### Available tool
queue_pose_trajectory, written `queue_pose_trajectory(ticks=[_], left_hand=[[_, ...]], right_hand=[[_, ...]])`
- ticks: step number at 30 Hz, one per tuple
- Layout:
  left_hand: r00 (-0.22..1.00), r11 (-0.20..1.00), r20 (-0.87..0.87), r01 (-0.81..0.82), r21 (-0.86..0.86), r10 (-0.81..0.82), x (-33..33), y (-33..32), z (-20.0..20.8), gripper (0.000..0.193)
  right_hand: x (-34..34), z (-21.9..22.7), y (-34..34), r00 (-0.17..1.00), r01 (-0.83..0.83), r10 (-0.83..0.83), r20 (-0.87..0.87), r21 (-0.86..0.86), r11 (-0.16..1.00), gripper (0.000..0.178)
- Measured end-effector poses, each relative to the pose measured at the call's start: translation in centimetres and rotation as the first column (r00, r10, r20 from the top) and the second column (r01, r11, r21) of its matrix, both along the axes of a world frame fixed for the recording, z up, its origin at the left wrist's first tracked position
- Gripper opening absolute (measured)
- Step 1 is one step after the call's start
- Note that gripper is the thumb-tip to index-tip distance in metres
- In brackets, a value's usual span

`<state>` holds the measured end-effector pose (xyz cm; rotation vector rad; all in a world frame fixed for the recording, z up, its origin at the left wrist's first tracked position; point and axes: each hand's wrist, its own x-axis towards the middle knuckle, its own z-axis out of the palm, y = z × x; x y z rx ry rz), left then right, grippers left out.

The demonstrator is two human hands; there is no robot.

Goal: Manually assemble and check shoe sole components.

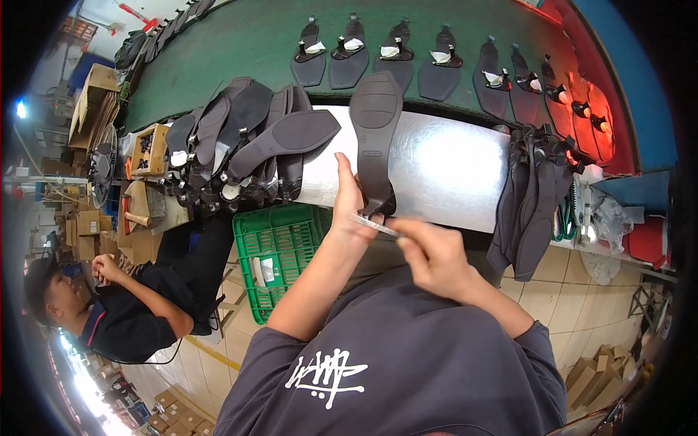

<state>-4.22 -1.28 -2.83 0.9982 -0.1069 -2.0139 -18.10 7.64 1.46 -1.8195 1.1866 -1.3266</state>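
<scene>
My left hand [349, 207] is closed around the heel end of a dark sandal [374, 120], thumb pointing up along its side. The sandal's sole faces me, its toe end pointing away over the metal worktop [451, 156]. My right hand [440, 258] is closed on a thin, flat silvery tool [374, 225], slightly blurred. The tool's far end lies at the sandal's heel, by my left wrist; whether it touches the sandal I cannot tell. To the left sits a pile of dark sandals [283, 142]; more sandals [531, 196] hang over the worktop's right end.
Sandals [352, 54] stand in a row on the green conveyor belt [240, 47], running into a red-lit opening [589, 109]. Below the worktop is a green plastic crate [280, 280]. At left are a co-worker [138, 312], a wooden box [149, 149] and a hammer [134, 214].
</scene>
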Motion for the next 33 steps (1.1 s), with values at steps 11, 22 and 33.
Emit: queue_pose_trajectory(ticks=[11,22,33], left_hand=[[0.91,0.868,-0.027,0.386,-0.311,-0.414,-0.6,2.5,4.6,0.051],[0.924,0.878,-0.007,0.362,-0.314,-0.383,-1.3,2.6,2.8,0.071],[0.954,0.769,0.26,0.278,-0.576,-0.15,-2.3,3.2,2.8,0.088]], right_hand=[[-1.8,0.9,-1.4,0.838,-0.057,-0.148,0.526,0.353,0.934,0.022],[-4.9,0.7,0.1,0.814,-0.061,-0.191,0.549,0.407,0.912,0.048],[-4.8,1.8,1.2,0.621,-0.508,-0.192,0.76,0.577,0.64,0.068]])
